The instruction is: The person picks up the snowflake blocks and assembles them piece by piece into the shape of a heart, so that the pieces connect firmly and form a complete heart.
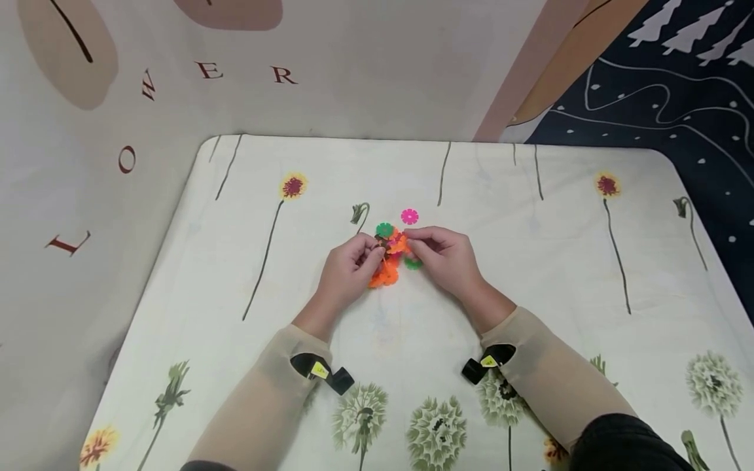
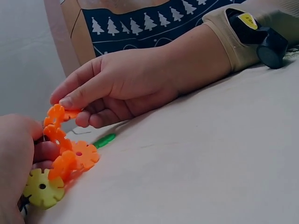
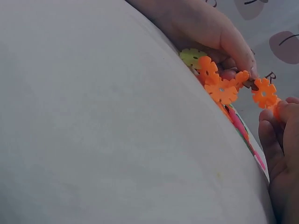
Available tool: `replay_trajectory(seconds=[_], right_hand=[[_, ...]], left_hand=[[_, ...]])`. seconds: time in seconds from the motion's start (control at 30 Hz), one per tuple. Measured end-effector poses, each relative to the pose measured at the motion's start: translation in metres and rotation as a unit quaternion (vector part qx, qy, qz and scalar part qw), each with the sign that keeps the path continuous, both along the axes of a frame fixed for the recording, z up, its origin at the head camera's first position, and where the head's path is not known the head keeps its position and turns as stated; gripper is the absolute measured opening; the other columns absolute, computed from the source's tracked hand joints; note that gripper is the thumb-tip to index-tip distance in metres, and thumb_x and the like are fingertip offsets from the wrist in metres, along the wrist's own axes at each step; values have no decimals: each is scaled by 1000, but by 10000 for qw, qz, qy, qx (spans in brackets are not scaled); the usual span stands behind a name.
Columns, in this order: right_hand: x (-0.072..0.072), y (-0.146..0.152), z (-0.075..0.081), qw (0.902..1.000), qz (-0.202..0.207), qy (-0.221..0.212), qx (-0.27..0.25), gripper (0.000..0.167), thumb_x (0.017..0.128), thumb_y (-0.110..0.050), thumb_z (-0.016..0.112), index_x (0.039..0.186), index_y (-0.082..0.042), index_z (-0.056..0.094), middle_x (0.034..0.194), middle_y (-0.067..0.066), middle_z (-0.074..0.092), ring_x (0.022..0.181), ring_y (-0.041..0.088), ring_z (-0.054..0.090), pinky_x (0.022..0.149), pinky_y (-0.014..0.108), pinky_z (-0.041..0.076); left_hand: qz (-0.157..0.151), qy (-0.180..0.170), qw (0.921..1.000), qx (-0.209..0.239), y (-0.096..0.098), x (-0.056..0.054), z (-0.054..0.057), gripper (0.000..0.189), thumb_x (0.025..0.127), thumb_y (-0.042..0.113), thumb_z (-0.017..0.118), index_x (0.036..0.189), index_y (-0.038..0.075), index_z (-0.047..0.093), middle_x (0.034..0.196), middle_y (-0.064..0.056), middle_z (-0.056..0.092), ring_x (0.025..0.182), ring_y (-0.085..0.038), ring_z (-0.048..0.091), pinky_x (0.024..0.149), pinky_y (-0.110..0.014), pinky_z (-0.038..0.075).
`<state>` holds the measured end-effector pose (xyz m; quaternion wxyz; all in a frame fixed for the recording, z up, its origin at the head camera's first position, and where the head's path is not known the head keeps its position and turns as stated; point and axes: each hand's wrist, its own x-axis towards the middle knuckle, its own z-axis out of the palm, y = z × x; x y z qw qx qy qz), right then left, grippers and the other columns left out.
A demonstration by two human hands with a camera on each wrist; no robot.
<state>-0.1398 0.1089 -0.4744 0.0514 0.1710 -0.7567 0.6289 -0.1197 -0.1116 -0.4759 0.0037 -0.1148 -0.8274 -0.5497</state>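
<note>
In the head view my left hand (image 1: pixel 349 271) and right hand (image 1: pixel 450 260) meet over a small cluster of flower-shaped interlocking discs. My right thumb and forefinger pinch an orange disc (image 2: pixel 71 114) at the upper end of a linked orange chain (image 2: pixel 57 135). The left fingers grip the chain's other side, near a brown disc (image 3: pixel 251 84) partly hidden by the thumb. More orange discs (image 3: pixel 221 91) hang below the left hand, beside a yellow-green disc (image 2: pixel 44 189). Under the hands lie a green disc (image 1: pixel 413 263) and some pink pieces (image 3: pixel 237 122).
Just beyond the hands lie another green disc (image 1: pixel 385 229) and a pink disc (image 1: pixel 410 216). The table (image 1: pixel 530 261) wears a white cloth printed with flowers. A lettered curtain (image 1: pixel 353 98) and a dark tree-patterned cloth (image 1: pixel 677 98) stand behind it.
</note>
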Motion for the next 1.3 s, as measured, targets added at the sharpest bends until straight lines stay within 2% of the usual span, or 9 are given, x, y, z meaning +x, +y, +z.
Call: replay_trajectory(seconds=[0.2,0.43,0.6,0.8,1.03,1.13,1.3], right_hand=[[-1,0,-1,9997,-168,54,162,26,94,4,78,120,1,79,107,13,79,83,13,71,77,21,58],[-2,-1,1,9975,-154,-393,-558,28,94,10,75,121,8,71,113,21,73,93,25,71,84,25,60],[-1,0,1,9988,50,-204,-443,23,94,9,75,117,6,74,112,18,73,98,22,70,87,26,59],[-1,0,0,9973,527,30,-508,23,93,13,74,116,8,73,119,21,71,102,18,68,84,26,57],[-1,1,-1,9967,771,116,-230,26,94,11,74,118,3,75,123,16,73,99,20,68,84,27,56],[0,1,-2,9957,889,131,-244,25,94,11,73,118,5,75,122,17,73,98,24,67,83,28,56],[0,0,-1,9951,973,84,-138,20,96,10,71,114,4,77,113,16,76,98,23,69,87,27,57]], left_hand=[[-19,59,10000,-60,1,0,1,12,107,16,66,97,10,65,77,0,62,71,-20,57,66,-30,47],[-58,249,9996,-118,2,-2,-2,5,104,13,65,102,9,65,81,-1,62,71,-19,56,65,-30,46],[26,250,9996,-129,2,-1,-2,3,103,12,64,104,9,64,83,-2,62,73,-19,56,66,-29,48],[55,164,9997,-142,1,1,0,19,98,8,63,117,9,63,85,-2,64,74,-20,56,67,-31,46],[-129,334,9985,-419,0,1,3,40,91,6,65,132,4,65,85,-1,64,76,-19,55,70,-32,44],[-179,380,9984,-387,0,1,3,37,95,8,64,131,4,64,85,-2,63,76,-19,55,70,-33,44],[-63,376,9991,-173,0,1,1,18,106,17,58,116,6,68,79,-2,59,75,-19,56,69,-32,44]])
